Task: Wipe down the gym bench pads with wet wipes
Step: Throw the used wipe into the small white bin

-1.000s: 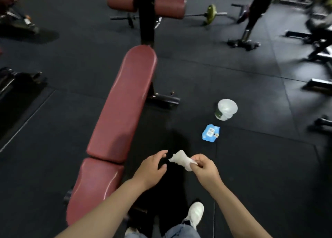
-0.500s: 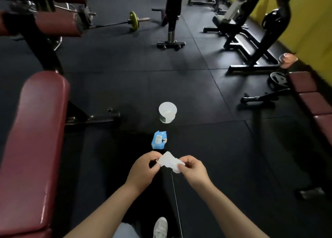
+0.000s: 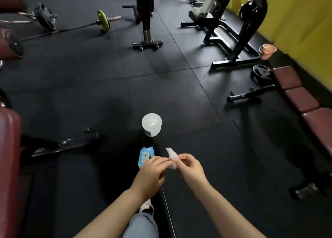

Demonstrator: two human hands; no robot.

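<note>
At the far left edge we see the padded dark-red gym bench, well apart from our hands. Just beyond our left hand lies the blue wet-wipe packet on the floor. Our left hand pinches the crumpled white wet wipe, and our right hand pinches its other side. We judge we are readying it; next we must turn left to the bench.
</note>
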